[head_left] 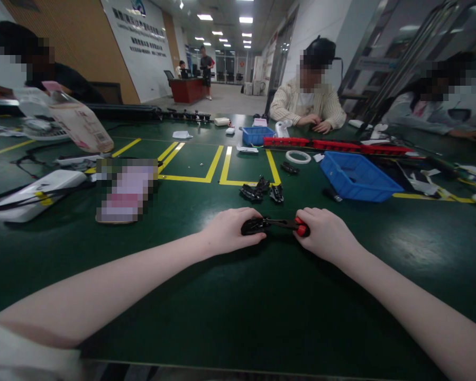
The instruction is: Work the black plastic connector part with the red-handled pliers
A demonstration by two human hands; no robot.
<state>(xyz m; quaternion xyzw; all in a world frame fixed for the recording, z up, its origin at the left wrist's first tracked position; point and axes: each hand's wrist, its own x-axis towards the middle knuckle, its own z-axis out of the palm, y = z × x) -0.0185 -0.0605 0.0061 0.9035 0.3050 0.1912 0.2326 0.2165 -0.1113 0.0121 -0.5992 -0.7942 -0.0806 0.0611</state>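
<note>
My left hand pinches a small glossy black part between thumb and fingers. My right hand is closed around the red handles of a pair of pliers. The dark jaws of the pliers point left and meet the black part; whether they grip it or only touch it I cannot tell. Just beyond my hands lie several similar black parts, one of them apart from the others. Both hands are low over the dark green table.
A blue bin stands right of centre, a roll of white tape beside it. Red strips lie farther back. To the left are a blurred-out flat object, a white box with cables and a bottle. Other people sit around the table.
</note>
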